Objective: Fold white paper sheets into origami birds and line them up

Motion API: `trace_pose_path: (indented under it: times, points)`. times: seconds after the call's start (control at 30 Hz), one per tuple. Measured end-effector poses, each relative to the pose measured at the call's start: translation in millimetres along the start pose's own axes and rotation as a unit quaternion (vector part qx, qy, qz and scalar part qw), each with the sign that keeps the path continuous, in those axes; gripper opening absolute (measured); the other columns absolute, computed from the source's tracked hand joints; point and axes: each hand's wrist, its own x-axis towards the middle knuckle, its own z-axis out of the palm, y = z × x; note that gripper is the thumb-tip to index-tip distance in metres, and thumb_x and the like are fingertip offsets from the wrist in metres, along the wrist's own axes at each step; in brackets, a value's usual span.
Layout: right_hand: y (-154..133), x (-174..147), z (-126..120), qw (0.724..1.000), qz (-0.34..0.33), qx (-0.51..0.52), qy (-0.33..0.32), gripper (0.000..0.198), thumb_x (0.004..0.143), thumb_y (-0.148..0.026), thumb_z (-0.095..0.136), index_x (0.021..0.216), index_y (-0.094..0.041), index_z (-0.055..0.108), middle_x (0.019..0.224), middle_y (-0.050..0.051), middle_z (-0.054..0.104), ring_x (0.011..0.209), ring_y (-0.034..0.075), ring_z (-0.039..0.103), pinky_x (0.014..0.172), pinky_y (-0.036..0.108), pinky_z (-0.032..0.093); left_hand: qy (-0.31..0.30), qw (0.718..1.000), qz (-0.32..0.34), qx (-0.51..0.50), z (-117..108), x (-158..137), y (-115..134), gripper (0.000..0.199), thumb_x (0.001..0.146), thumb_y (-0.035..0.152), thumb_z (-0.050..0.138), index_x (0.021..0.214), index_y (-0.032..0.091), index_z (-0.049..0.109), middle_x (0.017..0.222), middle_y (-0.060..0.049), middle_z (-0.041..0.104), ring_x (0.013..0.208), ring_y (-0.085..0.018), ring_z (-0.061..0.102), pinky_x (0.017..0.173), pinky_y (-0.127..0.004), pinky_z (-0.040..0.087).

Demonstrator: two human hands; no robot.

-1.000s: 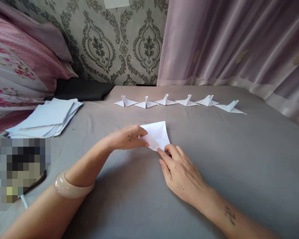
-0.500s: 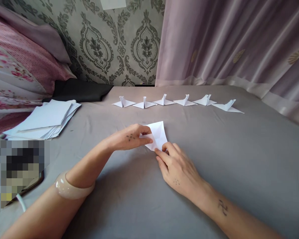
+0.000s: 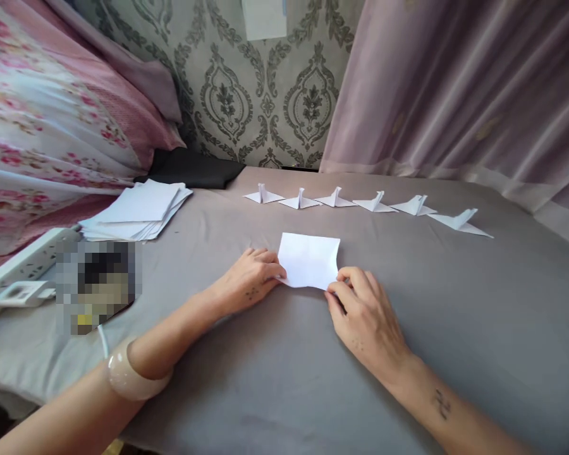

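Note:
A white sheet of paper lies spread out between my hands, its near edge slightly raised and wavy. My left hand pinches the near left corner between thumb and fingers. At the near right corner, my right hand grips the sheet the same way, thumb underneath. Beyond the sheet stands a row of several folded white paper birds, wings spread and touching or close to one another.
At the left lies a stack of white paper, with a black folded item behind it. A white power strip with a charger and a blurred-out device with a cable sit nearer. Curtains hang at the back right.
The paper has gone from partly folded over to opened out flat. My hands have moved apart to its two near corners. The view has shifted left.

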Motion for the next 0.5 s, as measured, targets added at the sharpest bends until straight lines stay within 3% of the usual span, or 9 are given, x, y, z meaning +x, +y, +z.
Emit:
trace_pose_path:
  times: [0.1,0.23,0.37,0.5]
  points:
    - [-10,2,-7,0.994,-0.082,-0.072,-0.003,0.021,0.085,-0.003,0.048,0.076,-0.017,0.061,0.095,0.008,0.062,0.08,0.02,0.051,0.073,0.035,0.039,-0.003,0.999,-0.036,0.0,2,-18,3,0.024,0.091,0.021,0.047,0.114,0.02,0.056,0.102,-0.005,0.066,0.092,-0.02,0.059,0.081,-0.034,0.04]
    - [-19,8,-14,0.982,-0.155,-0.099,-0.054,0.025,0.081,0.002,0.045,0.07,-0.018,0.057,0.086,0.008,0.061,0.078,0.021,0.051,0.078,0.037,0.037,0.0,0.998,-0.057,-0.01,-2,-37,11,0.02,0.093,0.022,0.043,0.108,0.02,0.057,0.107,-0.006,0.066,0.098,-0.02,0.06,0.087,-0.034,0.043]
    - [-21,16,-17,0.975,-0.175,-0.097,-0.099,0.024,0.081,0.0,0.044,0.068,-0.019,0.053,0.075,0.006,0.057,0.072,0.02,0.05,0.074,0.036,0.036,0.028,0.997,-0.062,-0.047,-1,-43,13,0.024,0.095,0.024,0.039,0.104,0.019,0.062,0.113,-0.007,0.064,0.103,-0.02,0.057,0.089,-0.034,0.045]
    - [-17,25,-21,0.978,-0.159,-0.068,-0.113,0.023,0.085,-0.006,0.043,0.068,-0.02,0.049,0.068,0.002,0.053,0.066,0.017,0.048,0.07,0.034,0.034,0.051,0.991,-0.085,-0.094,2,-39,10,0.021,0.092,0.028,0.048,0.097,0.019,0.066,0.109,-0.007,0.065,0.097,-0.021,0.058,0.086,-0.034,0.047]
